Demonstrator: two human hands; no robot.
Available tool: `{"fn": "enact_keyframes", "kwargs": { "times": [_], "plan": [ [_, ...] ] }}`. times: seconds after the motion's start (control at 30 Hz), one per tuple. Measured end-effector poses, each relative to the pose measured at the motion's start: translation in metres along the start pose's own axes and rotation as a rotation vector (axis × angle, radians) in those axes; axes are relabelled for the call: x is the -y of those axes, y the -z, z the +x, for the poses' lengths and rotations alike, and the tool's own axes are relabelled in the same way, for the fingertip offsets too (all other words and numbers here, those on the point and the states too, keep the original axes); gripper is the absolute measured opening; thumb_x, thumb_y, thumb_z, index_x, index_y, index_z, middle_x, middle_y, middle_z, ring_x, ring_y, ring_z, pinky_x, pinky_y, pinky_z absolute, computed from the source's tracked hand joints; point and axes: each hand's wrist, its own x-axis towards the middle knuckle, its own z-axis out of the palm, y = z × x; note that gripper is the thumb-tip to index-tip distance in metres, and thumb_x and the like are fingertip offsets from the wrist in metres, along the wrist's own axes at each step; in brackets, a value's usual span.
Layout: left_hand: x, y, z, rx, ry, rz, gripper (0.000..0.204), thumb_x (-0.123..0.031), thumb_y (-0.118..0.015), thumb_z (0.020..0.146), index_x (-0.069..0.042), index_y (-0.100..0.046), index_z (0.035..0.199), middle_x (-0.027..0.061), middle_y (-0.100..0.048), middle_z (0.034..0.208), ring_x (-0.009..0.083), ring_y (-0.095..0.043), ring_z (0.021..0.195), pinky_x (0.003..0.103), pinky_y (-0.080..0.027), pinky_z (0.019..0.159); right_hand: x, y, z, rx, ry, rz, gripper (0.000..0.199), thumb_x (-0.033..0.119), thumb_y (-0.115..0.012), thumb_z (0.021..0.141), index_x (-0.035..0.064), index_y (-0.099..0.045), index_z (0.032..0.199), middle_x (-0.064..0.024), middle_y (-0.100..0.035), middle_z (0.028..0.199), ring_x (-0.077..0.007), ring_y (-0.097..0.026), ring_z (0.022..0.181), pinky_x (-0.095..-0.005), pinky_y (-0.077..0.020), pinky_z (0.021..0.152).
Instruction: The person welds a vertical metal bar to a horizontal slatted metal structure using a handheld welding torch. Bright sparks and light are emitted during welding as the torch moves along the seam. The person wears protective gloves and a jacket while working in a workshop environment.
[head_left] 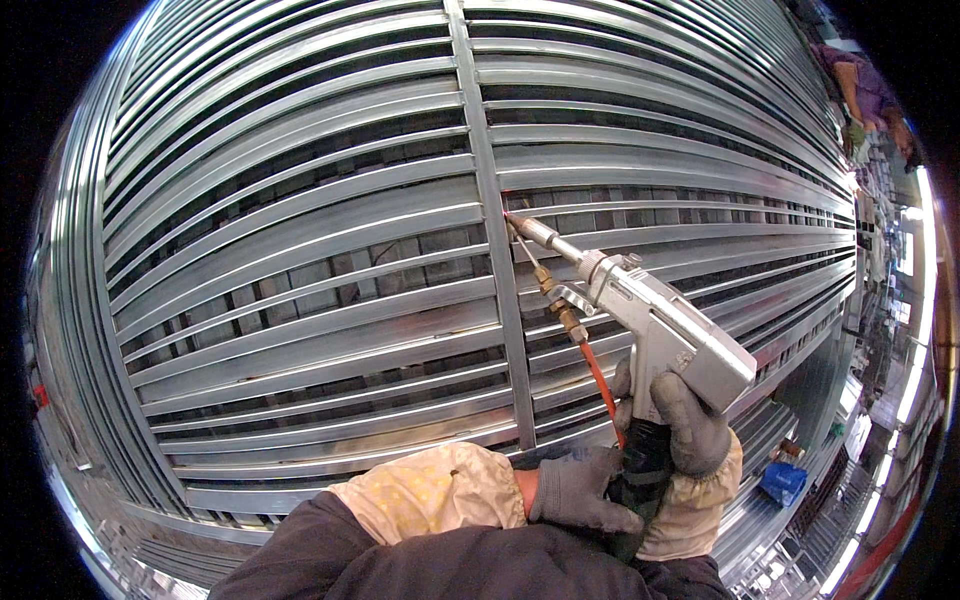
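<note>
You held a silver pistol-shaped welding gun (665,330) in both gloved hands, low and right of centre in the head view. Your right hand (690,425) wrapped the upper grip just under the gun body, grey-gloved fingers closed tight around it. Your left hand (585,490) clamped the black lower handle (640,470) from the left, fingers curled shut on it too. Both hands touched each other at the handle. A pale yellowish sleeve cover (430,490) sat over your left wrist, dark jacket sleeve (400,560) below it.

The gun pointed up and left. Its narrow nozzle tip (512,218) met the upright metal bar (495,230) right where a horizontal slat joined it; a small red spot showed at the tip. A thin brass wire-feed tube (545,285) ran beneath the barrel, and an orange hose (600,380) dropped from it toward your hands.

The work was a big galvanised steel louvre panel (300,230), long horizontal slats crossing the whole frame, dark gaps between them. Another person (865,90) stood far off at the upper right. A blue object (782,482) lay lower right, too small to identify.
</note>
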Motion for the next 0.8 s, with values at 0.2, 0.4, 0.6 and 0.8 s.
{"fn": "enact_keyframes", "kwargs": {
  "times": [0.2,0.4,0.6,0.8],
  "plan": [
    [-0.007,-0.006,0.001,-0.198,-0.214,0.103,0.061,-0.034,-0.080,0.078,-0.004,-0.059,0.127,0.0165,-0.069,0.116,0.0250,-0.065,0.107,0.037,-0.052,0.093,-0.002,0.003,0.005,0.036,0.008,0.018,0.049,0.030,-0.066,0.096,-0.0081,-0.055,0.124,-0.0188,-0.068,0.094,-0.0182,-0.069,0.068,-0.0263,-0.0571,0.055],
    [-0.010,-0.006,-0.001,-0.171,-0.168,0.043,0.065,-0.034,-0.082,0.078,-0.003,-0.058,0.130,0.0160,-0.068,0.120,0.0246,-0.065,0.108,0.038,-0.052,0.093,-0.002,0.005,0.004,0.039,-0.006,0.016,0.048,0.029,-0.064,0.097,-0.0083,-0.054,0.125,-0.0194,-0.069,0.093,-0.0179,-0.070,0.069,-0.0258,-0.0574,0.055],
    [-0.014,-0.002,-0.002,-0.080,-0.090,0.052,0.064,-0.034,-0.081,0.078,-0.003,-0.058,0.129,0.0146,-0.069,0.114,0.0236,-0.066,0.101,0.037,-0.053,0.087,0.000,0.004,0.003,0.057,-0.013,0.069,0.045,0.026,-0.066,0.096,-0.0051,-0.054,0.128,-0.0149,-0.069,0.095,-0.0169,-0.068,0.073,-0.0274,-0.0552,0.059],
    [-0.013,-0.005,-0.002,-0.139,-0.171,0.118,0.061,-0.034,-0.079,0.083,-0.002,-0.057,0.130,0.0141,-0.069,0.109,0.0225,-0.067,0.095,0.036,-0.054,0.084,0.004,0.006,0.003,0.074,-0.055,0.069,0.045,0.024,-0.066,0.096,-0.0038,-0.055,0.130,-0.0132,-0.068,0.096,-0.0161,-0.066,0.073,-0.0279,-0.0542,0.061]
  ]
}}
